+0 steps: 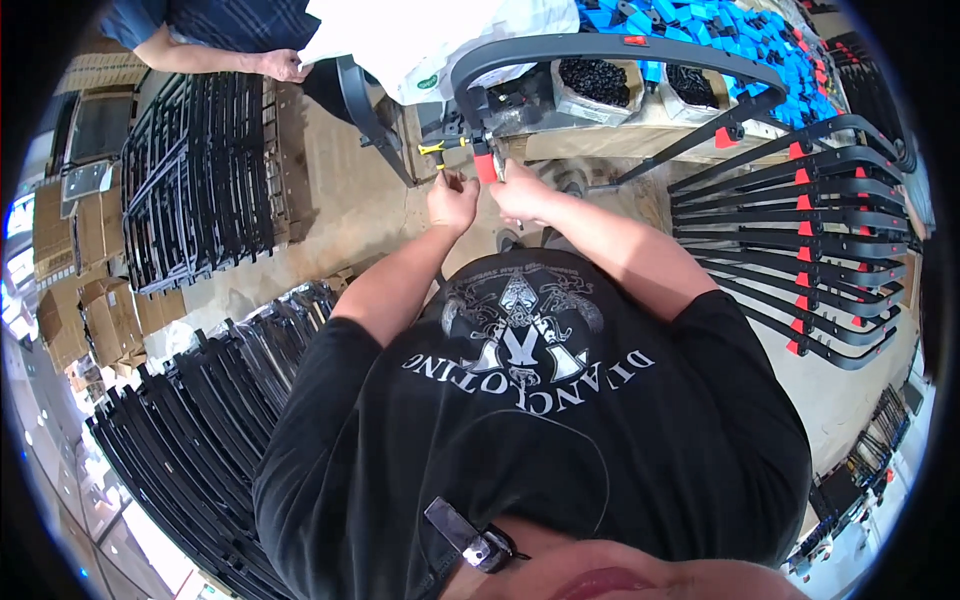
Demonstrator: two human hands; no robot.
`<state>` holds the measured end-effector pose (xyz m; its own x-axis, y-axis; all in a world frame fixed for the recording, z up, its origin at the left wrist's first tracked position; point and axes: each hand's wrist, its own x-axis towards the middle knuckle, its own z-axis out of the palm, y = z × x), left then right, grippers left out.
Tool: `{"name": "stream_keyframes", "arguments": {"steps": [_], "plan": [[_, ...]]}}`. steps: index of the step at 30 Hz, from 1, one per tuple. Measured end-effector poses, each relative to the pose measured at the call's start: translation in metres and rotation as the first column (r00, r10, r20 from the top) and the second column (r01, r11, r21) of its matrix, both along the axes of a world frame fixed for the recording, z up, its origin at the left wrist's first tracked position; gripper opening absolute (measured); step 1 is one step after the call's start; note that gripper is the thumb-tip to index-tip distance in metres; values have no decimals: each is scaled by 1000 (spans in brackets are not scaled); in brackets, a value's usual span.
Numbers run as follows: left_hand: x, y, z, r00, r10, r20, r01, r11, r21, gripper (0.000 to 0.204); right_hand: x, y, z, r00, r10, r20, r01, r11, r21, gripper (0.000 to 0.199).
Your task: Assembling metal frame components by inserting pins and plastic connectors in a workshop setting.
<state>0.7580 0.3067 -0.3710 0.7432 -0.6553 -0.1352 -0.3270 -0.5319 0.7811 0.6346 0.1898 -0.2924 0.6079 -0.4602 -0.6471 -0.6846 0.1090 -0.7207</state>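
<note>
Your tee (560, 420) is black with a white-grey graphic print. The curved frame (610, 47) far ahead is black with red tabs, same for the stack (800, 240) on the right. Blue clips (700, 25) piled far right, yellow-handled tool (432, 147) near your left grip (452, 198).

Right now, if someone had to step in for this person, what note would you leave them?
Left hand: raised at the near end of the curved black frame, fingers pinched just under a yellow-handled tool; what it pinches is too small to tell.
Right hand: closed on the red piece at that same end of the frame.
Nearby: frames already bearing red pieces are stacked to the right; plain black frames lie stacked to the left; blue parts and bags of small black parts sit behind.
Done: many fitted. Left: this frame's end.
</note>
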Motion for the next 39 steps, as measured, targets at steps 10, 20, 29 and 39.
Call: {"name": "stream_keyframes", "arguments": {"steps": [10, 20, 29, 39], "plan": [[20, -26, 54, 674, 240, -699, -397, 915, -68, 32, -133, -27, -42, 824, -550, 139, 489, 813, 318, 9], [-29, 42, 69, 983, -126, -132, 127, 992, -3, 29, -278, -50, -46, 936, -293, 197, 352, 728, -588, 38], [-194, -144, 174, 796, -473, -377, 404, 880, -250, 16, -227, -121, 82, 831, -418, 368, 202, 842, 500, 37], [-291, -251, 143, 743, -530, -409, 449, 848, -283, 33, -332, -213, 81, 752, -476, 456, 251, 846, 470, 36]]}}
